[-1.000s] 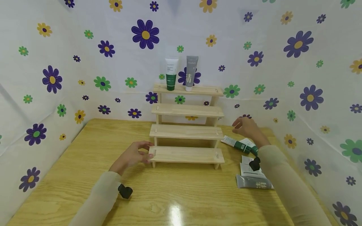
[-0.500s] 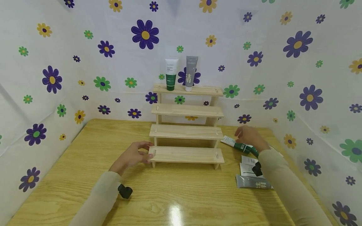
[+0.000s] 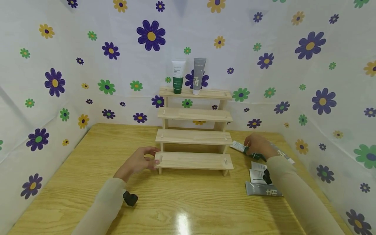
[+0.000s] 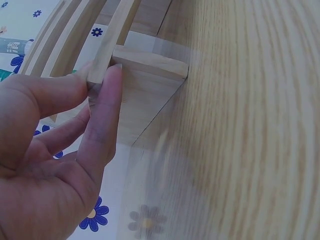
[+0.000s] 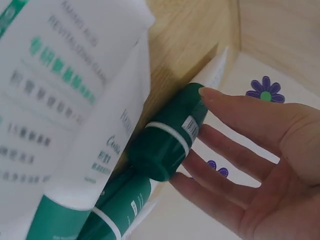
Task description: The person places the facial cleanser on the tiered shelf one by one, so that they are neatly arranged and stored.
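Observation:
My left hand (image 3: 140, 161) pinches the left end of the lowest board on a four-step wooden display rack (image 3: 194, 160). In the left wrist view, thumb and fingers lie on opposite faces of that board (image 4: 106, 57). To the rack's right, my right hand (image 3: 259, 146) is down at a green-and-white squeeze tube (image 3: 238, 146) lying on the table. The right wrist view has the thumb on one side of the tube's green end (image 5: 170, 130) and the fingers against the other. A white-and-green tube (image 3: 177, 76) and a grey tube (image 3: 198, 76) stand on the top step.
Near the right forearm lie white tubes (image 3: 256, 176) and a grey tube (image 3: 262, 189). Another grey tube (image 3: 285, 156) lies behind the right wrist. A second green-capped tube (image 5: 120, 205) lies close beside the gripped one. Flower-printed cloth (image 3: 117, 65) walls the wooden table (image 3: 164, 205).
My right hand has come down from above the tubes and taken hold of the green-and-white one. The left hand stays on the rack.

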`<state>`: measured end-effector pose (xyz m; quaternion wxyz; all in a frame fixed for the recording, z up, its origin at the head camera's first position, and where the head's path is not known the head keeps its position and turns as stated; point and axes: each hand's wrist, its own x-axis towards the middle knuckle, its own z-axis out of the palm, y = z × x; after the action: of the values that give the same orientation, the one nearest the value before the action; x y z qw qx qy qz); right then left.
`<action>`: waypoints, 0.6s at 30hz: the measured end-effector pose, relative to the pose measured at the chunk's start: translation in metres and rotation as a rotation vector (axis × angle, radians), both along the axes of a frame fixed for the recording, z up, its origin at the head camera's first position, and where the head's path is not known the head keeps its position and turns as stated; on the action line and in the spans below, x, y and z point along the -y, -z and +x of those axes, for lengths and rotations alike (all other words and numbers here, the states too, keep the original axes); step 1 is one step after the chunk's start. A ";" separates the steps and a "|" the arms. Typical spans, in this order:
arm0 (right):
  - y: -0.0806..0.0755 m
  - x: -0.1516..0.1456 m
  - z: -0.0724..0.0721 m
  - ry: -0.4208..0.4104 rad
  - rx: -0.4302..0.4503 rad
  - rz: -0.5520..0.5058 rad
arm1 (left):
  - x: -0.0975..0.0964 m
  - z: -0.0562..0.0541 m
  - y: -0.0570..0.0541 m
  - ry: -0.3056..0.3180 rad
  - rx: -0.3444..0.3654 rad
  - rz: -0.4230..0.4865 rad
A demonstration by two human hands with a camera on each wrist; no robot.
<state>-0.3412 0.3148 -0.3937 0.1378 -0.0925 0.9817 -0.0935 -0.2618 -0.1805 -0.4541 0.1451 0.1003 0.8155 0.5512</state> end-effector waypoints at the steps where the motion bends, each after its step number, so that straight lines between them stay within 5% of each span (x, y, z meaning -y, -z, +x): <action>1: 0.001 0.000 0.000 -0.005 -0.004 0.012 | 0.000 0.000 0.000 0.003 0.001 0.005; 18: 0.015 0.005 -0.005 -0.110 -0.060 0.089 | 0.002 -0.001 0.001 0.016 0.003 0.032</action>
<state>-0.3464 0.3101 -0.4084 0.1175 -0.1427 0.9820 -0.0391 -0.2630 -0.1826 -0.4553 0.1491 0.1084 0.8057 0.5629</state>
